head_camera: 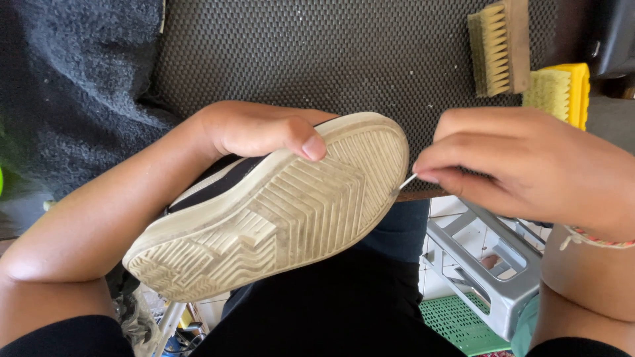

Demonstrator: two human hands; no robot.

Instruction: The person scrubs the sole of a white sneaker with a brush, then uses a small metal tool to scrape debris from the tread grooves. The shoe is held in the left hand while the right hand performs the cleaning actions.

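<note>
My left hand (261,129) grips a shoe (278,211) turned sole-up over my lap, thumb pressed on the pale, dirty ridged sole near the toe. The shoe's upper shows black and white along its far edge. My right hand (529,165) pinches a thin white stick (405,183) whose tip touches the sole's edge at the toe.
A dark mesh mat (344,59) covers the table ahead, with a dark fuzzy cloth (73,86) on its left. A wooden brush (501,46) and a yellow brush (559,92) lie at the right. A grey plastic stool (496,264) stands below right on a tiled floor.
</note>
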